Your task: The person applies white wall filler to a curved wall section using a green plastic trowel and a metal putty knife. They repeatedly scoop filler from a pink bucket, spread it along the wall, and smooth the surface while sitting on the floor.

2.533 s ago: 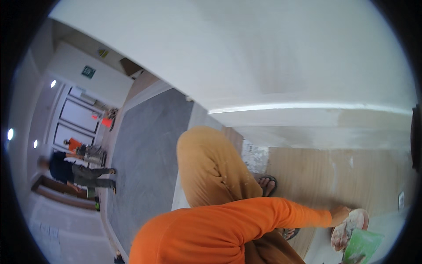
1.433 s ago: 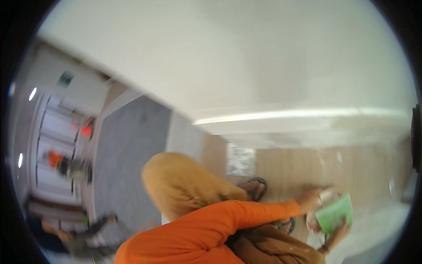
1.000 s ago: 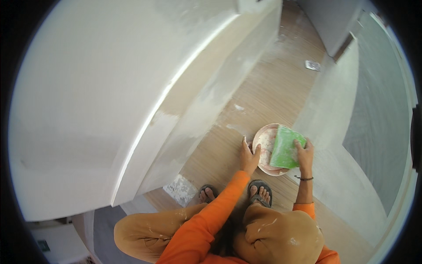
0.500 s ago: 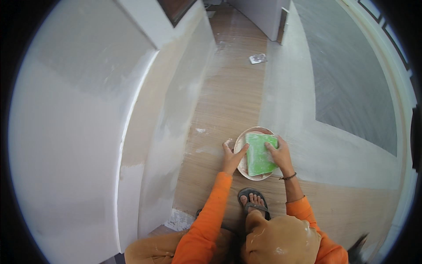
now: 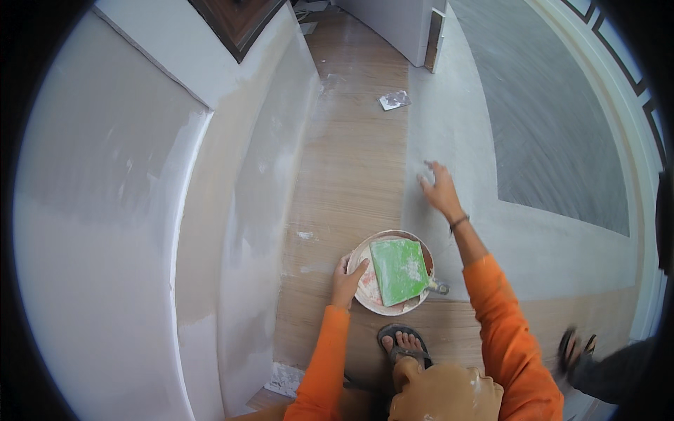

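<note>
A round, pale bowl [image 5: 356, 293] with pinkish-white paste inside is in front of me, above my sandalled foot. My left hand [image 5: 345, 282] grips its left rim, the thumb over the edge. A flat green square board [image 5: 399, 270], smeared with white paste, lies across the bowl. From under its lower right corner a dark handle [image 5: 439, 287] sticks out over the rim; what it belongs to is hidden. My right hand [image 5: 440, 189] is stretched forward past the bowl, over the grey floor, its fingers apart and holding nothing.
A small flat paste-smeared plate [image 5: 394, 100] lies farther off on the wood-patterned floor. Along the left runs a patchy wall [image 5: 246, 210]; an open door [image 5: 397, 28] stands at the far end. Another person's sandalled foot [image 5: 577, 349] is at the lower right.
My right hand has let go of the green board and moved forward. The board now rests on the bowl, and my left hand has taken its rim. Another person's foot has come in at right.
</note>
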### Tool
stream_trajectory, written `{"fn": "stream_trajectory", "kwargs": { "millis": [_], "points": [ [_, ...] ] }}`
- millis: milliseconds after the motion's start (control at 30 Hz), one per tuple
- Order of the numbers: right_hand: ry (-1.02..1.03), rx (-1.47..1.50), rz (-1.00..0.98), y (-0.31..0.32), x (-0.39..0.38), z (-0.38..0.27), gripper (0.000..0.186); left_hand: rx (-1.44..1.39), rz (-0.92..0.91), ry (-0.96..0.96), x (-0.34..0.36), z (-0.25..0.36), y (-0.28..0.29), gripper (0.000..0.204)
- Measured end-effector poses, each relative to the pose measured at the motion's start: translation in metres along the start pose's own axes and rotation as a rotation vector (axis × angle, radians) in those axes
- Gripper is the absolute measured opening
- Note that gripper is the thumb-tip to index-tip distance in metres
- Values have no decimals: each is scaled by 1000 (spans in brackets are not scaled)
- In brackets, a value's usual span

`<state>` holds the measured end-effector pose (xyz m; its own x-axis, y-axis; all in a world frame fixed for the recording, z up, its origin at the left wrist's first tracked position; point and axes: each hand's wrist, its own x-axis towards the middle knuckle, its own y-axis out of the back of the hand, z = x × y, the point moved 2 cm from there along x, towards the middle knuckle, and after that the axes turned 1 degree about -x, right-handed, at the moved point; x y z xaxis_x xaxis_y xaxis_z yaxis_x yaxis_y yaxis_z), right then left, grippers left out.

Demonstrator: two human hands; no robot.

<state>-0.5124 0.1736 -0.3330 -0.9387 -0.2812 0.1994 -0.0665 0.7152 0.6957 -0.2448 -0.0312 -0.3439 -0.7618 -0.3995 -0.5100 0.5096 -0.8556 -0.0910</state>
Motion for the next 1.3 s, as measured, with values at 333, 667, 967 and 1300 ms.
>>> {"fn": "stream_trajectory", "kwargs": {
  "millis": [333, 667, 967, 1300],
  "points": [
    [-202, -471, -214, -53, 150, -20, 67, 334, -401, 102, 52, 44, 37, 57],
    [-59, -392, -605, 1, 62, -4, 53, 304, -505, 145, 43, 129, -4, 71],
    [-485, -123, -732, 158, -277, -84, 27, -77, -79, 376, -176, 205, 42, 58],
    [-1116, -185, -640, 369, -582, -291, 26, -226, -41, 425, -330, 309, 85, 66]
  ]
}}
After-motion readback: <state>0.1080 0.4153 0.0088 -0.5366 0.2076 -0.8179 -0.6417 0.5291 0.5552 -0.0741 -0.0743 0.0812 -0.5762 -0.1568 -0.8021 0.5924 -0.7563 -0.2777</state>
